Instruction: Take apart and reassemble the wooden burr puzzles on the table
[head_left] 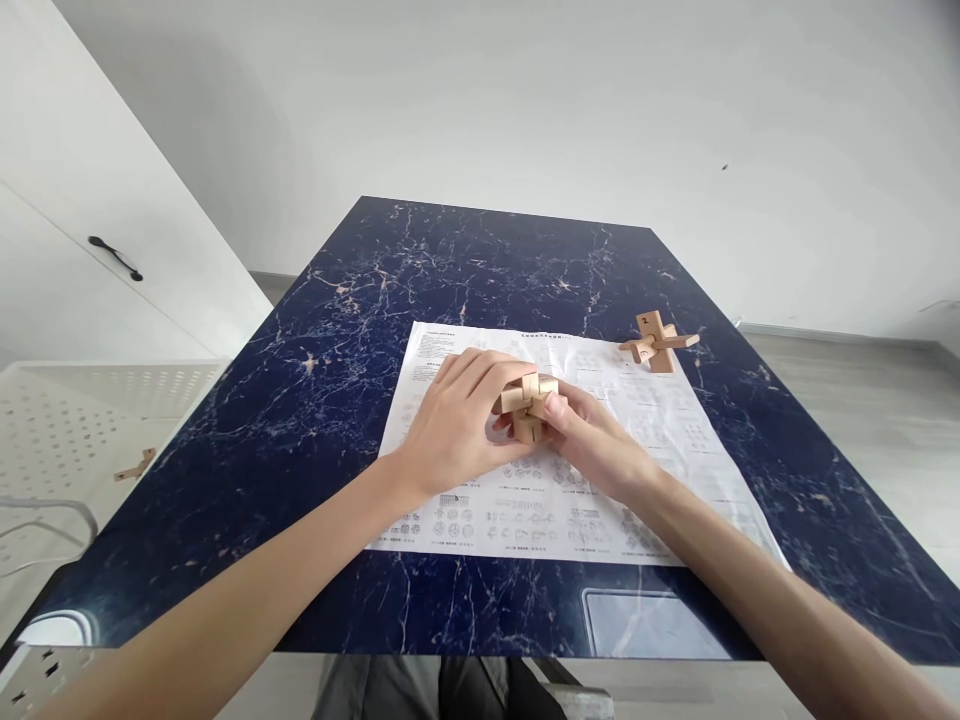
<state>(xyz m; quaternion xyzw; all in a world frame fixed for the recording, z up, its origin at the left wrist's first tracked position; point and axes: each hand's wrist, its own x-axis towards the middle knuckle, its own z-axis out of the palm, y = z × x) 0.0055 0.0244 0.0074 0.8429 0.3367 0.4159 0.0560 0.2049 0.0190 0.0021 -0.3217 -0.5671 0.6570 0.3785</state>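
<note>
One wooden puzzle (529, 429) was held over the printed sheet (709, 485), clamped between the left hand (459, 420) and the right hand (601, 445), perhaps so that its pieces would not slip; another wooden assembly (658, 343) lay at the sheet's far right corner, probably leaving room.

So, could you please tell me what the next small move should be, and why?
I would probably have the right hand press its thumb gently on the pale wooden puzzle of crossed bars, since that thumb lies against one bar while the left hand grips the opposite side.
</note>
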